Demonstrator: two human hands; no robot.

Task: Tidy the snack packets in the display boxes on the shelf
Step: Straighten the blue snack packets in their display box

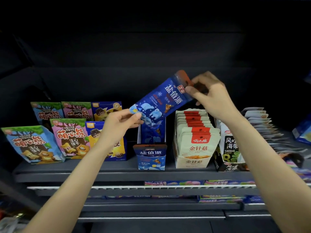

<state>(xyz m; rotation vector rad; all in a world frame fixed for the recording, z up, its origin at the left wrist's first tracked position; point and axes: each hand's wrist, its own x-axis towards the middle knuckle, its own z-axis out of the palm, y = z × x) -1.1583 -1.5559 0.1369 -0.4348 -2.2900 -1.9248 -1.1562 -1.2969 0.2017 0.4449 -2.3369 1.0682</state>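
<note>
A blue snack packet (161, 100) with polar bears and a red top hangs tilted above the shelf. My left hand (121, 122) pinches its lower corner. My right hand (210, 93) pinches its red top end. Right below it stands a blue and white display box (151, 163) with more of the same blue packets inside. To the right, a beige display box (191, 162) is packed with beige packets with red tops. Further right stands a black display box (230, 166) of seaweed packets.
Cartoon bear biscuit bags (33, 143) in blue, pink and yellow fill the left of the dark shelf (101, 172). A fanned row of grey packets (269, 130) lies at the far right. Lower shelves with coloured packs run below.
</note>
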